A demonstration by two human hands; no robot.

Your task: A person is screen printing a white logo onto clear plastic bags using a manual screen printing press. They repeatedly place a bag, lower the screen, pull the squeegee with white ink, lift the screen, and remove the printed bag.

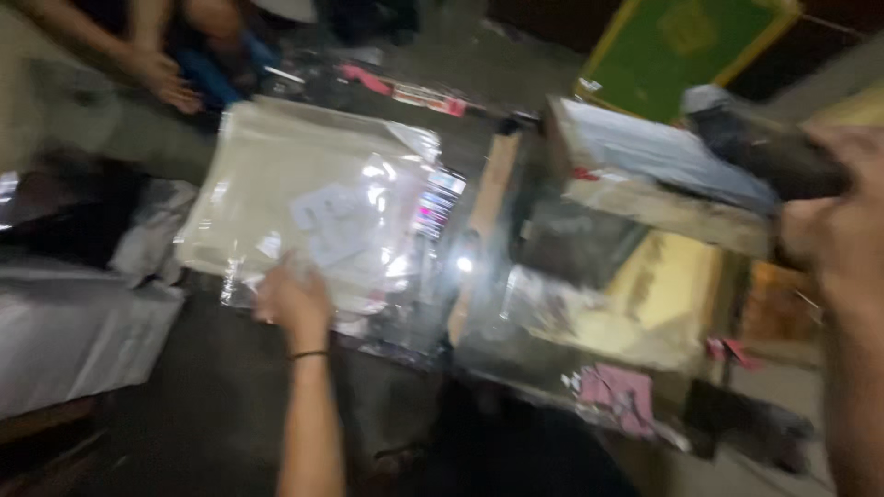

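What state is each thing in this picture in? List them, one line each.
Clear plastic packet: lying flat, light cloth folded inside, left hand on its near edge.
Right hand: grip closed on a dark object; too blurred to identify.
Stack of packets: piled, tilted.
Green board: lying behind.
Another person's hand: resting, far left.

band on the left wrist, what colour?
Black: a thin black band round the wrist below the left hand, which rests on the clear plastic packet. Head view, blurred.
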